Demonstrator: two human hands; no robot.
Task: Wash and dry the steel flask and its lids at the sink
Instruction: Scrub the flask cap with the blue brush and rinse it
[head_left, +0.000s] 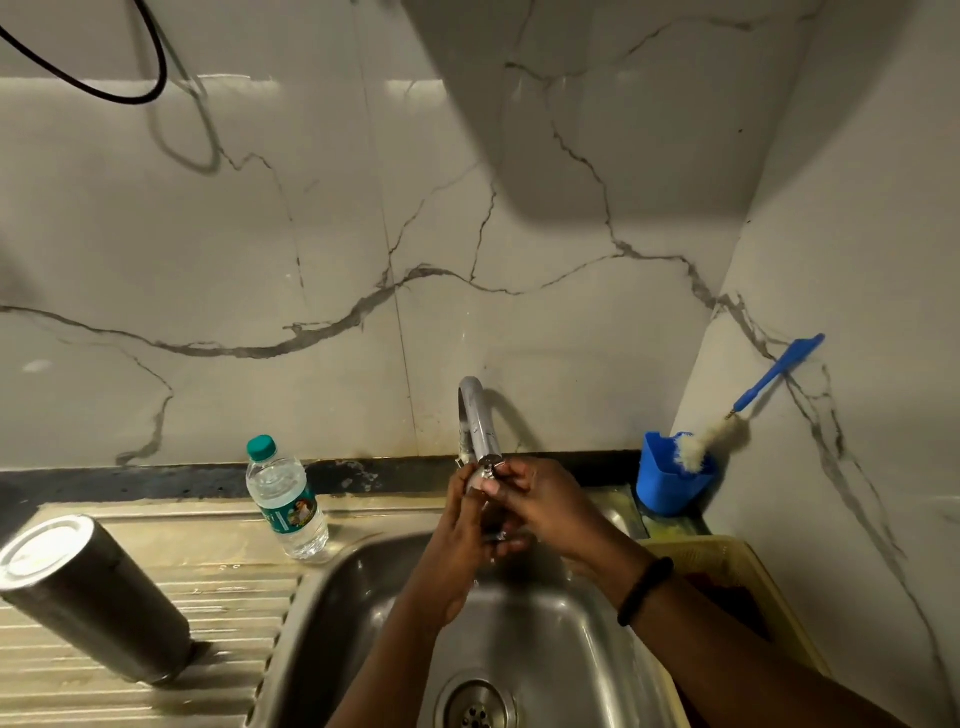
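The steel flask (88, 592) stands upside down on the ribbed drainboard at the left, away from both hands. My left hand (457, 535) and my right hand (545, 506) meet right under the mouth of the tap (480, 426), above the sink basin (550, 639). Their fingers curl round a small dark lid (500, 535), which is mostly hidden between them. My right fingertips reach up close to the spout's end. A few drops fall below the hands.
A plastic water bottle (285, 499) with a green cap stands on the sink's back edge to the left. At the right corner a blue holder (670, 478) carries a bottle brush (727, 421). A yellow basket (727, 561) sits right of the basin.
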